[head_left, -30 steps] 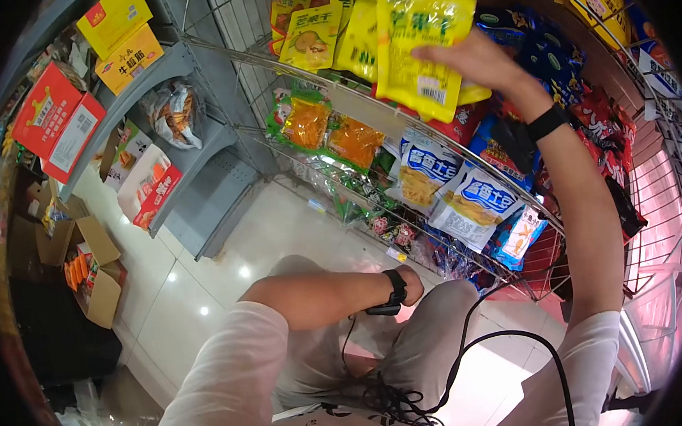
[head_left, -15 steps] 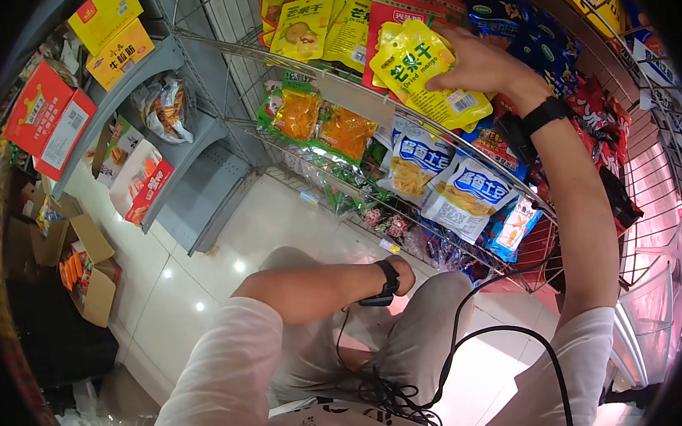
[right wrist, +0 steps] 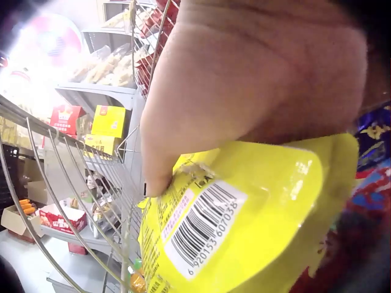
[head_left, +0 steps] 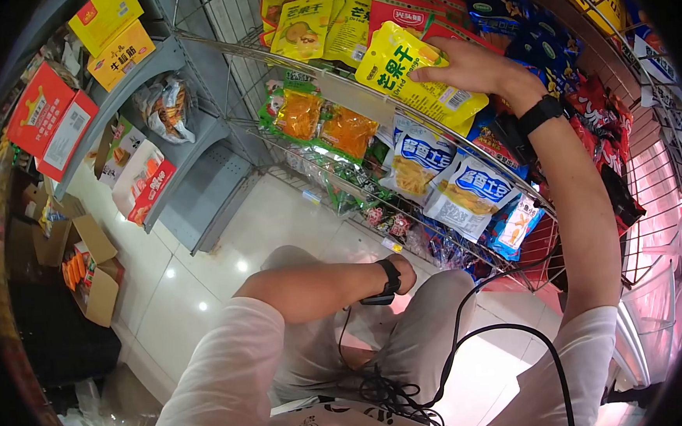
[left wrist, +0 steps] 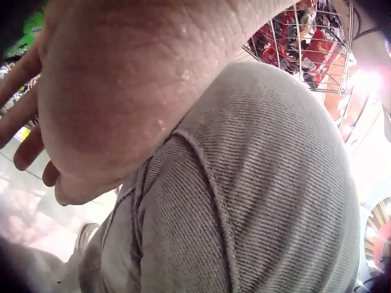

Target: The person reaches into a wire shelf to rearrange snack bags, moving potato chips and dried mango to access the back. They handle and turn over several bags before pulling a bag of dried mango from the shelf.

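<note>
Broadly, a wire rack (head_left: 361, 98) packed with snack bags fills the upper right of the head view, with a grey shelf (head_left: 220, 209) to its left; the right arm (head_left: 587, 213) reaches up along the rack's right side, elbow nearly straight, while the left arm (head_left: 322, 288) lies across the body toward a raised knee (left wrist: 263, 159); the left hand (left wrist: 122, 104) hangs over the knee's far side, its fingers slightly parted and loosely bent around nothing; the right hand (head_left: 480, 68) comes in from the right, palm down, and pinches a yellow bag (head_left: 394, 61), thumb laid on the printed face, the other fingers mostly hidden; the bag lies tilted below and to the left of that hand, just above the rack's front rail, in front of red bags (head_left: 400, 12) and near dark blue bags (head_left: 546, 58); its barcode (right wrist: 201, 226), the smallest thing, shows just beside the thumb tip in the right wrist view.
</note>
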The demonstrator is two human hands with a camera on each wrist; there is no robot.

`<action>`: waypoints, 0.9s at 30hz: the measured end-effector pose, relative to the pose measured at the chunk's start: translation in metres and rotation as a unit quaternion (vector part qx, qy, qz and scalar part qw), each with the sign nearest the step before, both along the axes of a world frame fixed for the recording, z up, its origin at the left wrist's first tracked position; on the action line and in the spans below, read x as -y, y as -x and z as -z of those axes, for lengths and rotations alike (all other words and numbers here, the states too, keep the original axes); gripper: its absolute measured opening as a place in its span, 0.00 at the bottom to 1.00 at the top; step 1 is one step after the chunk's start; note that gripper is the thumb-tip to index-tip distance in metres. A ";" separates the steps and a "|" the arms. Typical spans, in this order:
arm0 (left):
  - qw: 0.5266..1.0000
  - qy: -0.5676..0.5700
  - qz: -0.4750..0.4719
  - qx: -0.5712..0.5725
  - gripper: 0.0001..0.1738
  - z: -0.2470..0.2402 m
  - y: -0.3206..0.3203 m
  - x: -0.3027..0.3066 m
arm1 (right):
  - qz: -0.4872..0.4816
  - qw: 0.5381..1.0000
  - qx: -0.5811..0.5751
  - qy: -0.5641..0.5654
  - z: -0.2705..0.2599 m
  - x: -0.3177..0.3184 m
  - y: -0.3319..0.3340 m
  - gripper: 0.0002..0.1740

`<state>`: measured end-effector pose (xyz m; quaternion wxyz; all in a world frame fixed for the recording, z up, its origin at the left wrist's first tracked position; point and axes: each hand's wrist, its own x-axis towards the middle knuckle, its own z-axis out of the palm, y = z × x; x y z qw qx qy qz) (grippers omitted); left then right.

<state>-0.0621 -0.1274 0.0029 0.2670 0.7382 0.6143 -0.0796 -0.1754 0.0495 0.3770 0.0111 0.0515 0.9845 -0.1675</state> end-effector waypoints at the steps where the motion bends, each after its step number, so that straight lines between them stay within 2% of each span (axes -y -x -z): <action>1: 1.000 -0.005 -0.004 -0.005 0.13 0.000 0.000 0.000 | -0.006 1.000 -0.010 -0.009 0.001 -0.002 0.001 0.38; 3: 1.000 0.006 -0.002 -0.006 0.13 0.000 0.000 -0.001 | -0.012 1.000 -0.019 -0.018 0.001 -0.006 0.004 0.37; 5: 1.000 0.016 -0.002 -0.007 0.12 0.000 0.000 -0.002 | -0.054 0.997 0.039 0.030 -0.003 -0.012 0.008 0.35; 9: 1.000 0.021 -0.001 -0.004 0.13 0.004 -0.001 -0.003 | -0.062 0.997 0.031 0.027 -0.003 -0.015 0.010 0.35; 18: 0.999 0.044 0.006 -0.023 0.14 -0.005 -0.002 -0.005 | 0.002 1.000 -0.013 0.027 0.005 0.001 0.004 0.42; 20: 0.999 0.043 0.005 -0.023 0.14 -0.002 -0.002 -0.006 | -0.063 0.990 -0.127 -0.011 0.012 -0.005 0.007 0.38; 21: 0.999 0.047 0.004 -0.023 0.14 -0.001 -0.002 -0.007 | -0.063 0.990 -0.127 -0.011 0.010 -0.004 0.008 0.38; 23: 0.998 0.051 0.001 -0.022 0.14 0.003 -0.002 -0.007 | -0.089 0.974 -0.204 -0.050 0.006 -0.002 0.010 0.30; 27: 0.999 0.030 0.005 -0.011 0.13 0.005 -0.001 -0.005 | -0.121 0.963 -0.228 -0.082 0.001 -0.009 0.018 0.23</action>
